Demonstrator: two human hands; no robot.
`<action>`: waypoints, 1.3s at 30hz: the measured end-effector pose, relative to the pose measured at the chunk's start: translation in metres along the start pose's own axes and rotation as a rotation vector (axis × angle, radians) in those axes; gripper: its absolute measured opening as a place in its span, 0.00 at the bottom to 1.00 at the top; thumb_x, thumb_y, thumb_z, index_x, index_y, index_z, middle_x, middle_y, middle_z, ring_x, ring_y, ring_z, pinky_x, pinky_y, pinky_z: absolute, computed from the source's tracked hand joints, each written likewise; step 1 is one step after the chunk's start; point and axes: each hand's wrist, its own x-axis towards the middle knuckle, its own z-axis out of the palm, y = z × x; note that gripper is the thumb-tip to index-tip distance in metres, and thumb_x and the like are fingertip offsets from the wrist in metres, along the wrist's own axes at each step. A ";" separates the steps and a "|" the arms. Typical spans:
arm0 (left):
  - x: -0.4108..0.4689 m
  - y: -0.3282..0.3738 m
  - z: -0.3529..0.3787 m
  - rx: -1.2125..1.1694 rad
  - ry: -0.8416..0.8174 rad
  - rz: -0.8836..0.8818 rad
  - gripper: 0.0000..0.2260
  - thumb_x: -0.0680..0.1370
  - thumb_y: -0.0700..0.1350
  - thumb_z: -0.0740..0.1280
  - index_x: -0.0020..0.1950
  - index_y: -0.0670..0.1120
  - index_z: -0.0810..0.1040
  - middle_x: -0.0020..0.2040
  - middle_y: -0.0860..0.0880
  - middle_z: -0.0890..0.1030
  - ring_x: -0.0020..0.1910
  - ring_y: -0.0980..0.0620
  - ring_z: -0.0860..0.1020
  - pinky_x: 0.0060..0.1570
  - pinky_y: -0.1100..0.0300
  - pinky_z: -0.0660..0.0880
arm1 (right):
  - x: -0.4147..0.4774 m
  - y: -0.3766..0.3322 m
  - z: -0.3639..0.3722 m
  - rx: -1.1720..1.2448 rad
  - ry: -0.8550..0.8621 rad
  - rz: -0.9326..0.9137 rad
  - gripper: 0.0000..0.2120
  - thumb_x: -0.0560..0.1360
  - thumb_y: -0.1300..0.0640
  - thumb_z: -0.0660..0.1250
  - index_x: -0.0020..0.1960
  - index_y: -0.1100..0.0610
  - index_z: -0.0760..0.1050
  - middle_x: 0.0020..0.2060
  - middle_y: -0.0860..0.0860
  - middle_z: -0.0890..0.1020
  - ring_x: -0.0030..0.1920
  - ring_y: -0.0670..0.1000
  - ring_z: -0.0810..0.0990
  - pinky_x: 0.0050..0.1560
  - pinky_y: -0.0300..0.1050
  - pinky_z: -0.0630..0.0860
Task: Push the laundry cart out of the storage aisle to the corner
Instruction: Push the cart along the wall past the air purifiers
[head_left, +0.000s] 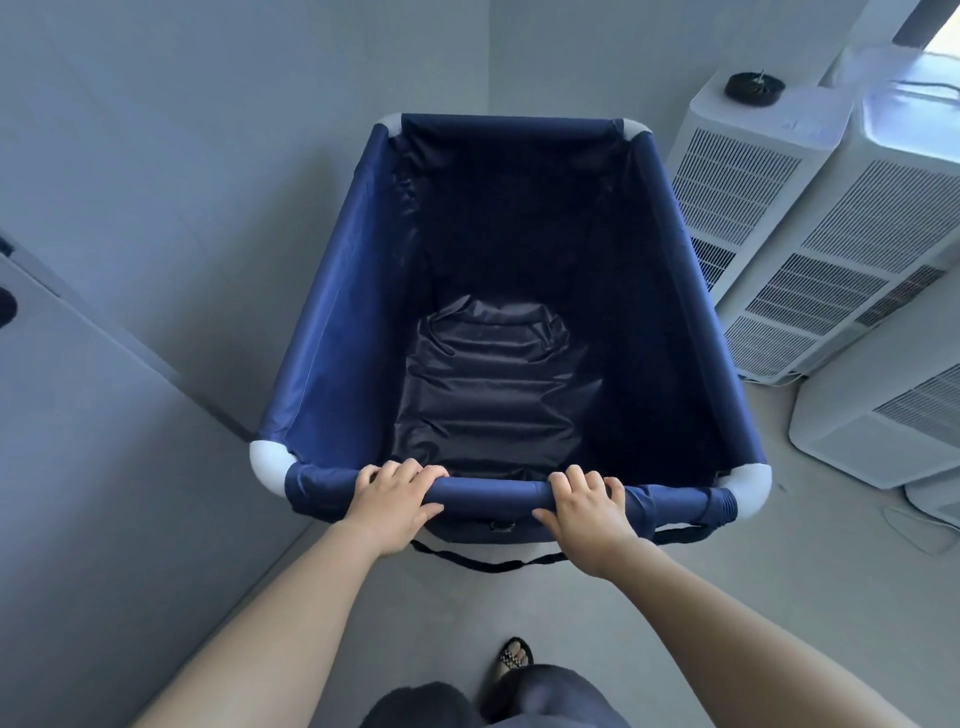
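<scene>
A navy fabric laundry cart with white pipe corners fills the middle of the head view, its dark inside holding nothing. Its far end stands close to the corner where two grey walls meet. My left hand grips the cart's near top rail, left of centre. My right hand grips the same rail, right of centre. Both arms reach forward from the bottom of the frame. A black strap hangs below the near rail.
Grey walls stand close on the left and behind the cart. White vented appliance units line the right side, one with a black round object on top. A white cable lies on the floor at right. My sandalled foot shows below.
</scene>
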 end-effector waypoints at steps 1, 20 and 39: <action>0.006 -0.001 -0.004 -0.004 -0.023 -0.001 0.19 0.80 0.58 0.54 0.71 0.58 0.58 0.64 0.54 0.69 0.64 0.50 0.66 0.67 0.51 0.57 | 0.006 0.001 -0.002 0.003 -0.006 0.001 0.20 0.80 0.41 0.50 0.63 0.55 0.63 0.57 0.51 0.69 0.56 0.55 0.68 0.64 0.53 0.59; 0.127 -0.027 -0.066 -0.087 -0.131 0.048 0.19 0.79 0.58 0.54 0.70 0.61 0.58 0.65 0.54 0.68 0.65 0.49 0.65 0.67 0.50 0.56 | 0.123 0.028 -0.058 0.056 -0.048 0.039 0.23 0.79 0.40 0.51 0.66 0.54 0.62 0.59 0.51 0.69 0.60 0.54 0.68 0.68 0.52 0.56; 0.186 -0.047 -0.072 -0.026 0.267 0.124 0.19 0.75 0.58 0.65 0.64 0.54 0.73 0.53 0.55 0.79 0.52 0.49 0.77 0.56 0.49 0.69 | 0.187 0.037 -0.082 0.071 0.038 0.082 0.24 0.77 0.36 0.52 0.65 0.52 0.65 0.58 0.49 0.72 0.59 0.53 0.69 0.68 0.50 0.58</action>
